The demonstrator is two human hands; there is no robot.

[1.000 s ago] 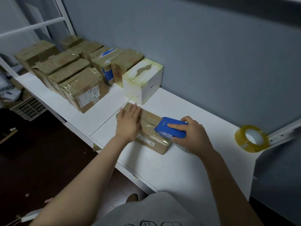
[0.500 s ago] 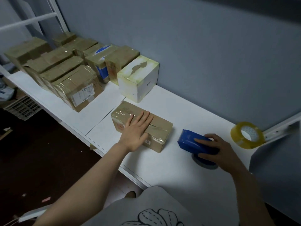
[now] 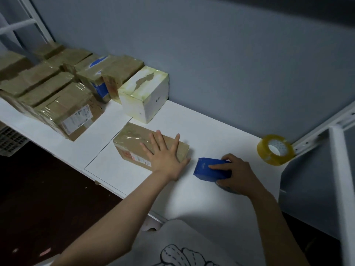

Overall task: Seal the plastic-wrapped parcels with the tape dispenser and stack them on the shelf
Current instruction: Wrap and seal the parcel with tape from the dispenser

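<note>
A brown plastic-wrapped parcel (image 3: 132, 144) lies on the white shelf (image 3: 201, 196) in front of me. My left hand (image 3: 166, 155) presses flat on its right half, fingers spread and straight. Just right of the parcel, the blue tape dispenser (image 3: 206, 167) rests on the shelf surface with its toothed edge facing the parcel. My right hand (image 3: 235, 174) grips the dispenser from the right, fingers curled over its top and thumb below.
Several wrapped brown parcels (image 3: 63, 104) and a white box (image 3: 144, 93) are packed along the back left of the shelf. A spare roll of clear tape (image 3: 275, 149) stands at the right by a white frame post (image 3: 342, 189). The grey wall runs behind.
My right hand drew the dispenser off the parcel's top to the right and set it down on the shelf. My left hand slid rightward along the parcel's top.
</note>
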